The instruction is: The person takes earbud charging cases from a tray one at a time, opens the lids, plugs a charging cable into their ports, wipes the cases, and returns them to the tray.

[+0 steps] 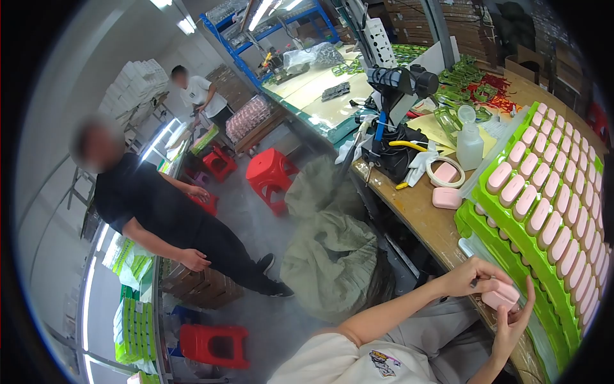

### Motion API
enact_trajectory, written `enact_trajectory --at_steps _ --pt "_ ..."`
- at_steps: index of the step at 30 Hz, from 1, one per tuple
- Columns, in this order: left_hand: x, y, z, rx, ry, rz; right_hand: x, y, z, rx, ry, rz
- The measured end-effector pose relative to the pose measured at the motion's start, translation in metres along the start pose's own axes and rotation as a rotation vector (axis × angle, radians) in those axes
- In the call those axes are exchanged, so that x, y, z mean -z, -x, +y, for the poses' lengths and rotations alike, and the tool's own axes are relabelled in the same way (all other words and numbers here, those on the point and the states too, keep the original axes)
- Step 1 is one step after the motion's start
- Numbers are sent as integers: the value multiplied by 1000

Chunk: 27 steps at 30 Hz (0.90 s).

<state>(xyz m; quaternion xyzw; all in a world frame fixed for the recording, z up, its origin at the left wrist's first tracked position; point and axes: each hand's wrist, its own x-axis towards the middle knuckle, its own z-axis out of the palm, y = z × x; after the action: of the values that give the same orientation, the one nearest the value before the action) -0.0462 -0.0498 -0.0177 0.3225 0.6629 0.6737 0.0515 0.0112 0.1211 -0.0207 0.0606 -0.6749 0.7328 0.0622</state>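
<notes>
A small pink rounded case (500,296) is held up near the table's front edge, between my two hands. My left hand (472,275) grips it from the left, its fingers bent over the top. A small dark item shows between these fingers, too little to name. My right hand (510,323) holds the case from below with thumb and fingers, the index finger pointing up. Just beyond my hands, green trays (489,210) are stacked, the top one filled with rows of similar pink cases (539,216).
On the wooden table (416,214) lie a tape roll (446,173), a loose pink case (446,198), a clear bottle (470,146) and yellow-handled pliers (408,146). A person in black (173,205) stands left. Red stools (214,344) and a large sack (329,262) are on the floor.
</notes>
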Motion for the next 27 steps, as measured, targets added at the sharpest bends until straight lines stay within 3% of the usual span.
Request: enact_trajectory --at_steps 4,6,10,12,16,20,23,25,27 --pt "6 0 -4 187 -119 -115 -4 1 2 54 14 41" --pt "-4 -4 -11 133 140 154 0 3 4 50 7 5" --pt "1 -1 -5 45 -5 89 -2 0 -2 12 -2 35" --pt "15 3 -4 133 -20 -141 -2 -1 0 10 25 50" --pt "-1 -4 -11 161 52 98 4 5 10 -25 -36 -5" --pt "1 -3 -2 150 38 67 -1 0 4 51 14 73" --pt "11 -1 5 140 99 -101 -2 1 8 7 -4 80" --pt "3 -4 -5 96 -71 44 0 1 7 20 -16 18" --pt "-5 -9 -5 221 16 141 3 2 4 33 -1 14"
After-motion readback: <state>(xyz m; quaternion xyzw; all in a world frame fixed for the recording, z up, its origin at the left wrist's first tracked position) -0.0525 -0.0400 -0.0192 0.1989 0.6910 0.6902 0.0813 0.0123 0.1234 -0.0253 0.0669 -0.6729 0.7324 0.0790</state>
